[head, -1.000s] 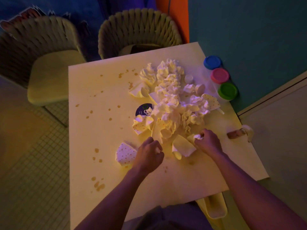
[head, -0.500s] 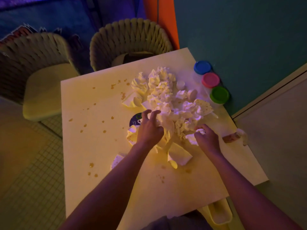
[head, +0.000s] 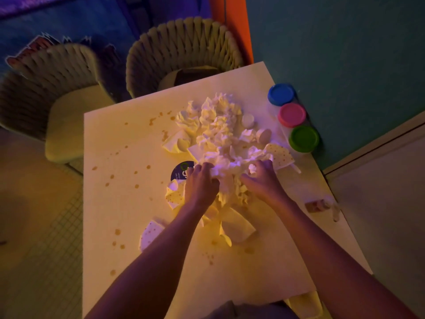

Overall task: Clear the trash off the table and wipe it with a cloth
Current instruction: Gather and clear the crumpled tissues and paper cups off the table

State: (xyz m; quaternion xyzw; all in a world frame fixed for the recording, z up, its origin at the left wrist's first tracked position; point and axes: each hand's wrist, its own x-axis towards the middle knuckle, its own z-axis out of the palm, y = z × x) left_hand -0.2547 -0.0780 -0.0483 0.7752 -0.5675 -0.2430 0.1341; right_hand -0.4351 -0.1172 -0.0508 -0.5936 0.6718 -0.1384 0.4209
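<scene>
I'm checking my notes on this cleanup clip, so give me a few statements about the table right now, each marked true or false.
1. Both hands, left hand and right hand, are in the pile of crumpled tissues. True.
2. The three tubs by the wall have red, yellow and black lids. False: blue lid, pink lid, green lid.
3. Brown stains dot the table. True.
4. The table has been wiped clean. False: trash and stains remain.
</scene>
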